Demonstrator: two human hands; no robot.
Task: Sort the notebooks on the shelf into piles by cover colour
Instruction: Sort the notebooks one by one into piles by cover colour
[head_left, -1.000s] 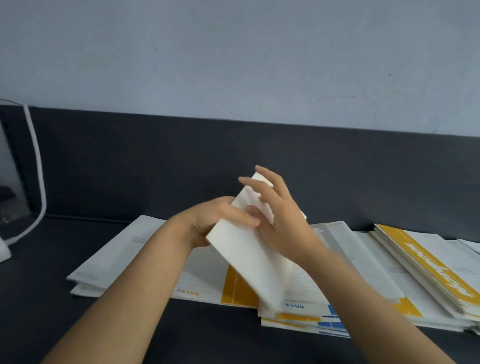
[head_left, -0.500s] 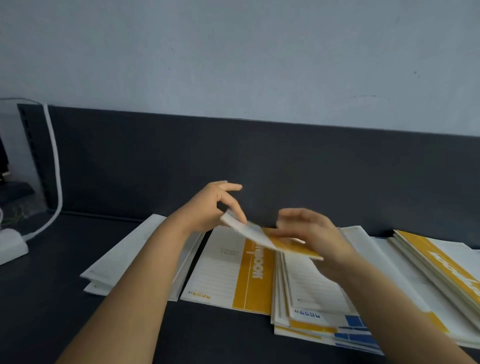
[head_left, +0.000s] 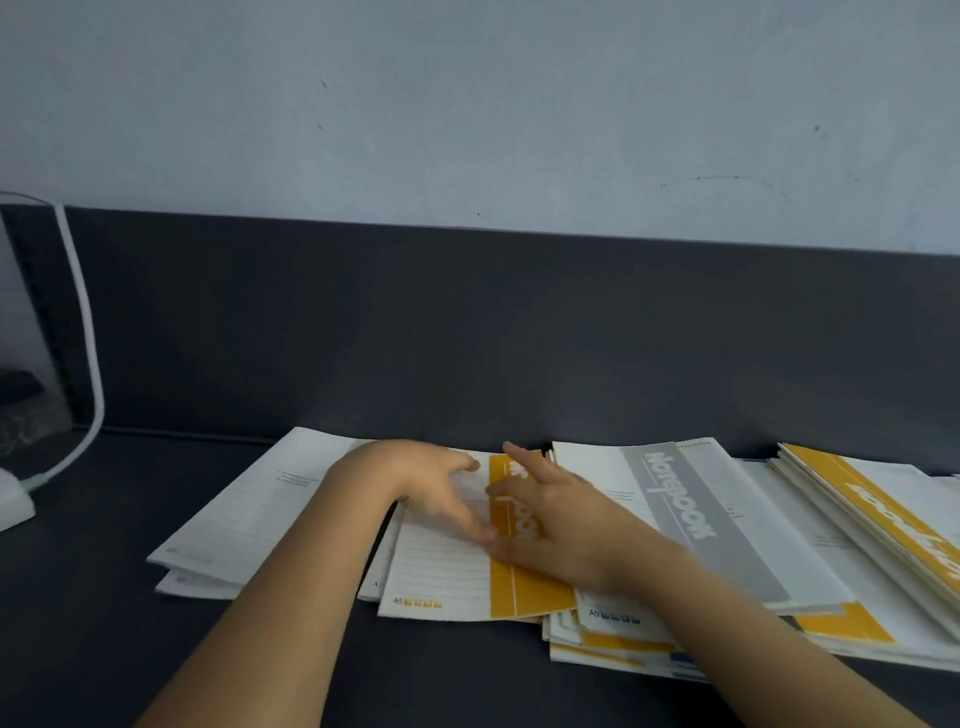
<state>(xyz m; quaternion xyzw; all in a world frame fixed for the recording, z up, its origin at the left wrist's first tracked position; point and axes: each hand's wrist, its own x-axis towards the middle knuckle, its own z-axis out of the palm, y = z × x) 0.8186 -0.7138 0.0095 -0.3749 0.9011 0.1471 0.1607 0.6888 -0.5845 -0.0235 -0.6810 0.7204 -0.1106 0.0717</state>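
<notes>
The dark shelf (head_left: 130, 649) holds all the books. They lie in a row close to its back panel.

The biggest heap is the mixed pile (head_left: 623, 647), on the right and near us. Yellow and blue edges poke out of it, so it is not sorted yet. A grey book (head_left: 696, 525) lies on top of it.

At the far right sits a yellow pile (head_left: 872, 509), with yellow covers stacked one on another. It looks sorted.

On the left is a white pile (head_left: 249, 519). Only pale covers show there, and I cannot tell what colour the other sides are.

In the middle, between the white pile and the mixed pile, the yellow book (head_left: 447, 577) lies flat. The edge of one more book peeks out under it, so a new pile seems to be starting there.

Both grips are on that yellow book. The left grip (head_left: 441, 486) rests on its white part with fingers straight and loose, holding nothing. The right grip (head_left: 566, 530) lies flat on its yellow stripe with fingers spread. It presses and does not clutch.

I think the job is about half done. The grey book and the blue and yellow ones under it must find their piles. There are two yellow spots, and they may need to be joined.
</notes>
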